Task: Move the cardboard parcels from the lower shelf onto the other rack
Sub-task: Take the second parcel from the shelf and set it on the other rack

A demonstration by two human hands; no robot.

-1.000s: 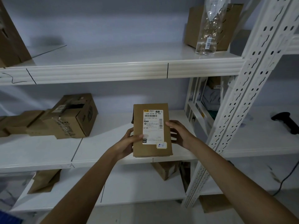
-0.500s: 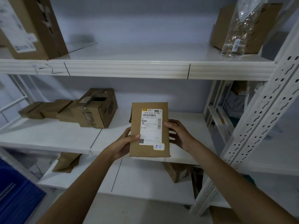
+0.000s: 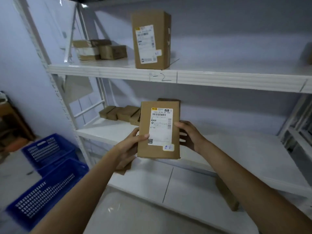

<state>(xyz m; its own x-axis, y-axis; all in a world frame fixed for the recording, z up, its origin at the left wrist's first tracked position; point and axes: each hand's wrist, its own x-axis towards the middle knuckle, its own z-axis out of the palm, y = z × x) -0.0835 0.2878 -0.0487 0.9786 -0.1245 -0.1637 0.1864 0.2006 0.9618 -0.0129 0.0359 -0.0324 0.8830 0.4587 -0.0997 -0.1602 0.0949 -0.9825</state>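
1. Both arms reach forward, forearms bare. The left hand (image 3: 130,144) clasps the left edge of a flat cardboard parcel (image 3: 158,130), thumb lying across its front.
2. The right hand (image 3: 190,135) takes the right edge, thumb on the label (image 3: 160,126), fingers behind. Each grip is closed on the parcel.
3. The parcel is held upright in the air, in front of the middle shelf (image 3: 236,149) of the white rack (image 3: 62,105), touching no shelf.
4. On the middle shelf, a row of about four small boxes (image 3: 121,113) lies behind the parcel; the exact count is unclear.
5. On the upper shelf (image 3: 219,78): one tall box (image 3: 151,39) standing upright, plus a stack of several small parcels (image 3: 99,49) to its left.
6. Two blue crates (image 3: 47,174) sit on the floor at the left.
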